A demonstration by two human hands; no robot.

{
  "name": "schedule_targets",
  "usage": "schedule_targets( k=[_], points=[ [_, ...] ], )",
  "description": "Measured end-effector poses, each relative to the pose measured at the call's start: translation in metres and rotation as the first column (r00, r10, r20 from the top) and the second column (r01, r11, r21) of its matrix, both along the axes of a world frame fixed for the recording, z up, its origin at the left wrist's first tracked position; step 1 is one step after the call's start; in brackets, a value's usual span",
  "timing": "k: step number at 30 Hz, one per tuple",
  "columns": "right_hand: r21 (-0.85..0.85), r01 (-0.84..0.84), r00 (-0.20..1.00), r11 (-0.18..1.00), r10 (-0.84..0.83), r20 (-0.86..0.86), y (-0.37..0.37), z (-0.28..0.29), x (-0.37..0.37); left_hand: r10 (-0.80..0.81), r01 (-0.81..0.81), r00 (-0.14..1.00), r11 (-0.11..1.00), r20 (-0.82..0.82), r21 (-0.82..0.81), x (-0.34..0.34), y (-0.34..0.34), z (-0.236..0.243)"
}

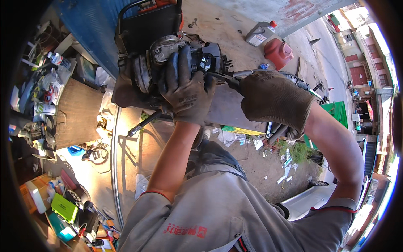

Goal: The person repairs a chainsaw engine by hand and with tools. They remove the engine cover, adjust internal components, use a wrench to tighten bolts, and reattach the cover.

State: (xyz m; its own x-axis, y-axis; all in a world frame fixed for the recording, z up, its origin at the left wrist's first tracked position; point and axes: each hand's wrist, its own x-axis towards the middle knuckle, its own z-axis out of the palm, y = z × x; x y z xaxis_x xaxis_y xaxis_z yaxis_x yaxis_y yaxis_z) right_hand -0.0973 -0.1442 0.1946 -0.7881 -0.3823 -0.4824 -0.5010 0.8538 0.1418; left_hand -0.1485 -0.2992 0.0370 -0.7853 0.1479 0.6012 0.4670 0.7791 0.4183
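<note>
A small, grimy engine with metal casings and black fittings stands on a dark workbench, upper middle. Over its near side lies my left hand in a brown, dark-fingered glove, fingers bent around the housing and thumb close to the black fitting on the right. My right hand, also gloved, is closed on what look like pliers. Their narrow metal jaws reach left to the engine beside my left thumb. The glove hides most of the handles, and whatever the tips grip is too small to make out.
Behind the engine stands a black-framed machine. A grey jug and a red fuel can sit at the far right. Cluttered shelves and a wooden board fill the left. Other tools lie beneath my right hand.
</note>
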Motion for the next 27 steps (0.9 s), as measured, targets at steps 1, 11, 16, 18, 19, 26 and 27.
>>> schedule_targets(
  k=[1,11,16,18,19,26,27],
  points=[
    [-0.042,-0.011,1.0,0.999,0.01,-0.027,-0.005,0.007,-0.002,-0.002,0.002,1.0,1.0,-0.013,0.017,-0.001,0.0,-0.002],
    [-0.191,0.305,0.952,0.933,-0.304,0.034,0.001,-0.007,-0.017,0.009,-0.008,1.0,0.998,-0.026,0.054,-0.008,-0.006,0.002],
    [-0.431,0.254,0.965,0.866,-0.254,0.06,0.059,-0.059,-0.006,-0.009,0.011,0.999,0.999,-0.045,0.043,-0.002,-0.002,-0.006],
    [-0.294,0.397,0.918,0.869,-0.371,0.144,0.049,-0.044,-0.003,-0.019,0.02,1.0,0.999,-0.022,0.036,-0.002,0.002,-0.006],
    [-0.221,0.455,0.889,0.863,-0.422,0.179,0.041,-0.034,-0.006,-0.008,0.009,1.0,0.999,-0.015,0.036,-0.004,0.001,-0.005],
    [-0.104,0.137,0.99,0.985,-0.14,-0.02,0.002,-0.007,0.002,0.029,-0.028,1.0,1.0,0.009,-0.006,0.0,0.001,-0.002],
    [-0.07,-0.008,0.998,0.998,0.004,-0.06,-0.001,-0.002,0.002,0.029,-0.029,1.0,1.0,0.013,-0.001,0.001,0.0,-0.001]
  ],
)
